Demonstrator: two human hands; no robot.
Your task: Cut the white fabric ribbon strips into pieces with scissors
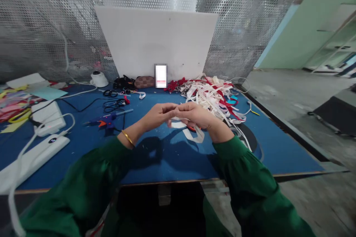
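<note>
My left hand [160, 116] and my right hand [195, 114] meet at the fingertips above the middle of the blue table. A white ribbon [197, 136] hangs in loops below my right hand, and its upper part runs between the fingers of both hands. The fingers of each hand are closed around it. Just behind and to the right lies a pile of white and red ribbons [211, 92]. Something orange-red shows partly under my right hand; the hand hides most of it.
A blue glue gun [107, 120] and black cables [114, 104] lie left of my hands. White power strips [36, 155] are at the far left. A white board [158, 40] stands at the back. On the right is a dark round disc [246, 135].
</note>
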